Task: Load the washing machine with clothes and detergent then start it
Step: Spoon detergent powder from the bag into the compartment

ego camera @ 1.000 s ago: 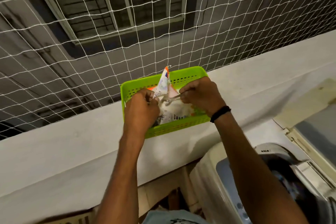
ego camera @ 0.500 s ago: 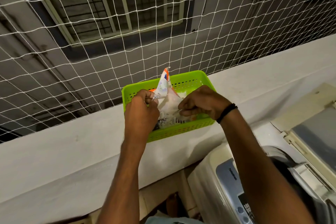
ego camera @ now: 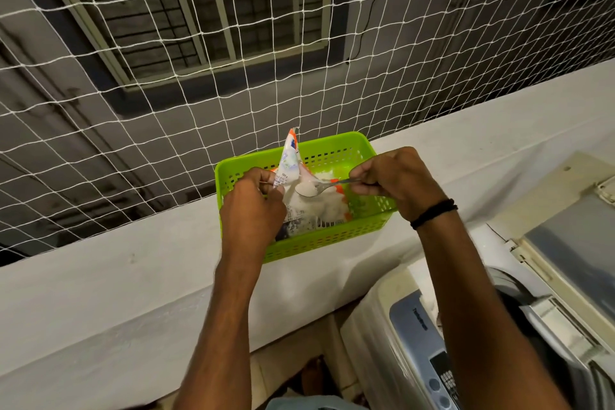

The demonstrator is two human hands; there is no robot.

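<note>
Both curled: left grip [ego camera: 252, 206], right grip [ego camera: 397, 181]

Detergent pkt [ego camera: 312, 211] open, spoon [ego camera: 319, 187] heaped.

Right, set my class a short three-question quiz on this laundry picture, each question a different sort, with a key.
1. True or false: the spoon is empty.
2. The detergent packet stands in: A the green basket; B a bucket; C a drawer.
3. Complete: the spoon's handle is held by the ___ hand.

Key: 1 false, it carries white powder. 2 A. 3 right: the right hand holds the spoon, while the left hand holds the packet.
</note>
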